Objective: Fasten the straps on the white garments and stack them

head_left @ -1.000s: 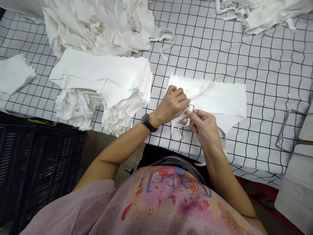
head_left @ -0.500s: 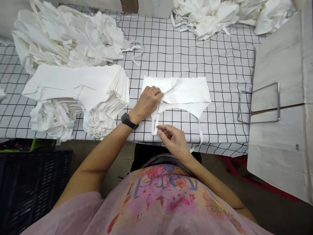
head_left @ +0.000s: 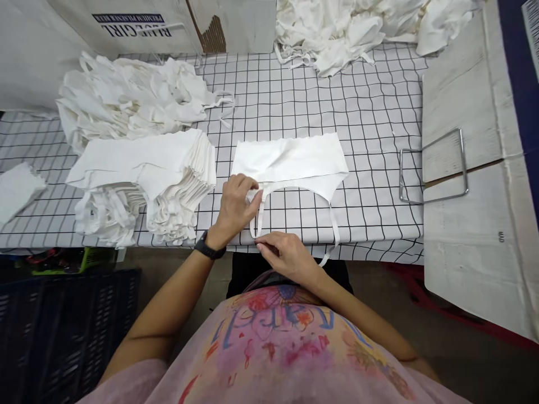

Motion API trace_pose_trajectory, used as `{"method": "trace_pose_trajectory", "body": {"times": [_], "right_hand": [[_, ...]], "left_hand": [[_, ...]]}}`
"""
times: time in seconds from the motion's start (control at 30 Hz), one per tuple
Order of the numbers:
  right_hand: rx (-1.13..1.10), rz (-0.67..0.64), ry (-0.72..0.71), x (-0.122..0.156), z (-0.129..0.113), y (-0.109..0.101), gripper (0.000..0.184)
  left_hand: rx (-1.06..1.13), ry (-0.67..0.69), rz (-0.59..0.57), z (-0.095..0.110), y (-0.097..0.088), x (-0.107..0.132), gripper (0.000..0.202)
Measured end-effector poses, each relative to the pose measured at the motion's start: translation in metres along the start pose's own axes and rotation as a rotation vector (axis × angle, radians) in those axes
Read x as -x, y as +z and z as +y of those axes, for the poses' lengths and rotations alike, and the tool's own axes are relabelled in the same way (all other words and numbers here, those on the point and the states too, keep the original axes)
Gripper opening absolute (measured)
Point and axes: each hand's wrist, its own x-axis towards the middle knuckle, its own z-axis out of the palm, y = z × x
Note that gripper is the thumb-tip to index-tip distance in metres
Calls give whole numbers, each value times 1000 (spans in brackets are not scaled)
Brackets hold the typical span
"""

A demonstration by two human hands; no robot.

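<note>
A white camisole-like garment with thin straps lies flat in front of me, its wavy edge facing away. At its near left corner, my left hand is closed in a pinch where the strap joins the cloth. The left strap makes a narrow loop toward me. My right hand pinches the near end of that loop at the table's front edge. On the other side, the right strap hangs loosely over the edge. A neat stack of folded white garments sits to the left, straps bunched at its front.
Crumpled white garments lie behind the stack, and another heap is at the back. A cardboard box with a wire frame borders the right. The checked cloth covers the table. A dark crate stands below left.
My left hand has slid from on top of the cloth toward me, down to the strap's base. My right hand has moved slightly nearer my body with the strap loop. The camera view has shifted.
</note>
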Motion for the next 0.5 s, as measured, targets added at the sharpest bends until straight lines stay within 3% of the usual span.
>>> {"method": "trace_pose_trajectory", "body": {"times": [0.07,0.13,0.3,0.4,0.5], "right_hand": [[-41,79,-9,6,-1,-12,20],[-30,238,23,15,2,-29,19],[348,720,151,44,33,-78,20],[516,752,182,56,51,-90,22],[536,719,98,59,58,-84,5]], "left_hand": [[-10,-70,-71,9,-5,16,25],[-40,-127,-162,15,-10,31,31],[-90,-242,-289,24,-19,58,27],[-65,-312,-293,31,-20,64,20],[-2,-361,-281,37,-18,67,14]]}}
